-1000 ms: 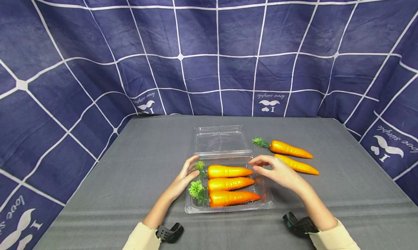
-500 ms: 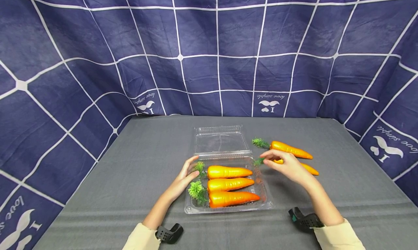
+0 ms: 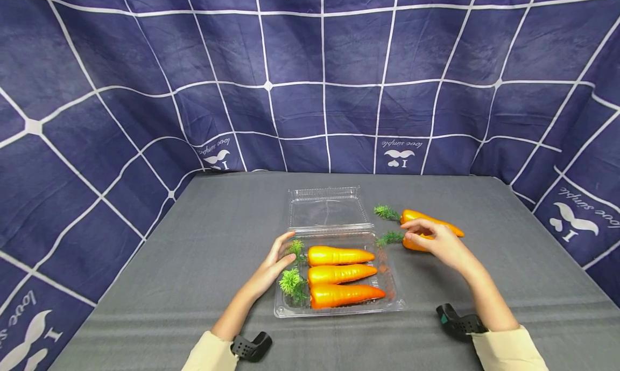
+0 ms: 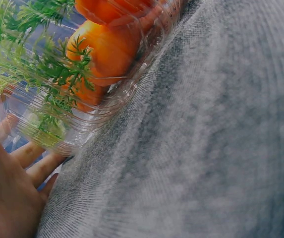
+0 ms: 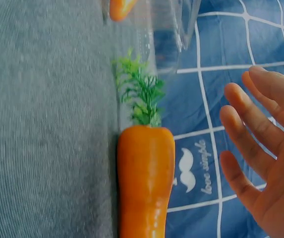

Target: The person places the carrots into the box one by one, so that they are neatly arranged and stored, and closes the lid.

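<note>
In the head view, three orange carrots with green tops lie side by side in a clear plastic clamshell box (image 3: 339, 312); the middle carrot (image 3: 339, 274) points right like the others. My left hand (image 3: 269, 267) rests along the box's left wall, and the left wrist view has its straight fingers (image 4: 43, 167) at the clear side. Over a loose carrot (image 3: 415, 244) right of the box hovers my right hand (image 3: 438, 245), covering its tip. The right wrist view gives a gap between that hand's relaxed fingers (image 5: 246, 134) and the carrot (image 5: 145, 178).
The box's hinged lid (image 3: 326, 212) lies folded back behind it. Another loose carrot (image 3: 411, 215) lies farther back, its leafy top toward the lid. A grey cloth (image 3: 232, 209) covers the table, and a blue checked curtain (image 3: 300, 112) stands behind.
My right hand has moved right from the box's right edge to over the nearer loose carrot, uncovering its leafy top. The left hand and the boxed carrots have stayed put.
</note>
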Available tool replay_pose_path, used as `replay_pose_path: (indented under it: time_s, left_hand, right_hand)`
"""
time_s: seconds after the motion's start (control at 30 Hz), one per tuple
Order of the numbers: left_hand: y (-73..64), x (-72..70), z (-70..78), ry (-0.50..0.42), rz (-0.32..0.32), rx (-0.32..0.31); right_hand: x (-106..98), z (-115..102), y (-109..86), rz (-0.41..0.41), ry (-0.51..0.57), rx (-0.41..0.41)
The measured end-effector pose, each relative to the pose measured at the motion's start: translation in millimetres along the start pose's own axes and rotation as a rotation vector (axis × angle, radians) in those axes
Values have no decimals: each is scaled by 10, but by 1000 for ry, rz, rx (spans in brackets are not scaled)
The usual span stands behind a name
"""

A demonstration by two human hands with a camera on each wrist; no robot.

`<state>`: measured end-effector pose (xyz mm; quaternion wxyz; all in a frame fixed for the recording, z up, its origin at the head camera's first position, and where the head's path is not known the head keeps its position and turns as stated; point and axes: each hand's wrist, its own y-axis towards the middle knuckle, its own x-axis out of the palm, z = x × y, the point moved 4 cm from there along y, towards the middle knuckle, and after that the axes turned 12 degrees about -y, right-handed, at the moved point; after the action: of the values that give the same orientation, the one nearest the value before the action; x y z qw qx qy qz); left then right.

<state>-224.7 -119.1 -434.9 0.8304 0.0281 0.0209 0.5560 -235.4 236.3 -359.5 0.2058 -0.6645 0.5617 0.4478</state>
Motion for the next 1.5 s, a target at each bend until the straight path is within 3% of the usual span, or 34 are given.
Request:
replay_pose_path:
  time_s: [0.5,0.8,1.1,1.5]
  left_hand:
    - [5,4,-15,-14,-4,7]
    - [10,5,-6,-6,1,3]
    - [7,11,-2,-7,-4,14]
    - [0,-3,5,-3,-3,17]
  right_hand:
    - [-165,319,-79,85,-87,53]
    - [-144,581,-132,61,-145,101]
    - [-118,707,-170,67,-201,109]
    - [-29,840,-208,13,-171,161]
